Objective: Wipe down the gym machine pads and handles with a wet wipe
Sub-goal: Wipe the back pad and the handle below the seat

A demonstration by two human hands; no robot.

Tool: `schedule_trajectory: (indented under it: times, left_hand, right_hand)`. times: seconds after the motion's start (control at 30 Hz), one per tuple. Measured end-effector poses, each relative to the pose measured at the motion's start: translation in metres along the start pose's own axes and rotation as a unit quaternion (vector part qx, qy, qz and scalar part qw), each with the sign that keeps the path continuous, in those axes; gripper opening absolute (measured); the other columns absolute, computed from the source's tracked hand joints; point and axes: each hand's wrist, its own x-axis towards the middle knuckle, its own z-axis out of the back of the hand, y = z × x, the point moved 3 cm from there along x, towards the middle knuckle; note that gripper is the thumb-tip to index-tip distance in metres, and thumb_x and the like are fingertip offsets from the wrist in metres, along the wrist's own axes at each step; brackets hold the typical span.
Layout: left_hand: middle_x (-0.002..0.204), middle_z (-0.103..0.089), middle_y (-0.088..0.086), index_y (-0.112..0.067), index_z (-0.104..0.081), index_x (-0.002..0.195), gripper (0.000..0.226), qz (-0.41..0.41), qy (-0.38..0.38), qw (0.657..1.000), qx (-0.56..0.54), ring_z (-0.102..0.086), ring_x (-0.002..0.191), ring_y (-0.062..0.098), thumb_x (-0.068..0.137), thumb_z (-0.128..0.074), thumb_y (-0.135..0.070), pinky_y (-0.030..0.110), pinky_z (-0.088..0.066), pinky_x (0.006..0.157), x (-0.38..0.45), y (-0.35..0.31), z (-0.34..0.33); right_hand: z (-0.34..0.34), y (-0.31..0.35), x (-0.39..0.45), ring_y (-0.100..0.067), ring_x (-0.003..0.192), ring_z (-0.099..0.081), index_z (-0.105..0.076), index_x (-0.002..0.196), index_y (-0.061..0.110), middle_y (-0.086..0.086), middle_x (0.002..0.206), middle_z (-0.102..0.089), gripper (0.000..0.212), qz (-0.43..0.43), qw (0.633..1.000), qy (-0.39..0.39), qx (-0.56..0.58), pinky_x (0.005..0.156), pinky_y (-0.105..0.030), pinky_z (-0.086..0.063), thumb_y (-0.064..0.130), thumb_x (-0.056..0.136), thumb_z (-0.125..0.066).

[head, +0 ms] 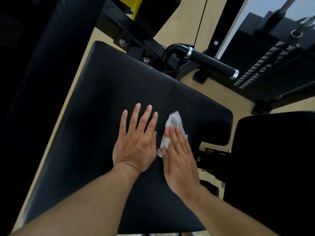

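Note:
A large black ribbed seat pad (109, 106) fills the middle of the view. My left hand (136, 142) lies flat on it, fingers spread, holding nothing. Just to its right, my right hand (179, 159) presses flat on a crumpled white wet wipe (173, 121), which sticks out past the fingertips and beside the thumb. A black handle (209, 63) with chrome end rings juts out beyond the pad's far edge.
A tall black back pad (34, 65) stands at the left. Another black pad (276, 167) sits at the right, with bolted metal brackets (211, 152) between the two. A weight stack (265, 65) and black frame bars (136, 36) lie farther off over tan floor.

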Motion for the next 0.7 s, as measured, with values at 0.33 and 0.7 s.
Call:
schedule_trajectory:
  times: [0.33, 0.7]
  left_hand:
    - [0.166, -0.024, 0.006, -0.015, -0.029, 0.157, 0.056, 0.007, -0.011, 1.0, -0.015, -0.01, 0.156, 0.031, 0.104, -0.03, -0.034, 0.058, -0.014, 0.123, 0.001, 0.0, 0.001]
    - [0.167, -0.02, 0.006, -0.009, -0.027, 0.156, 0.056, 0.009, -0.023, 1.0, -0.009, -0.008, 0.156, 0.027, 0.106, -0.023, -0.032, 0.054, -0.013, 0.125, 0.0, 0.001, -0.002]
  right_hand:
    - [0.029, -0.018, 0.146, -0.01, 0.153, 0.025, 0.014, 0.161, 0.015, -0.001, 0.169, 0.021, 0.063, -0.127, 0.991, 0.043, 0.022, 0.126, -0.033, 0.015, 0.039, 0.112, -0.017]
    - [0.006, -0.004, 0.044, -0.004, 0.154, 0.018, 0.003, 0.16, 0.02, 0.004, 0.169, 0.012, 0.055, -0.005, 0.998, 0.055, -0.006, 0.128, -0.035, 0.007, 0.035, 0.113, -0.019]
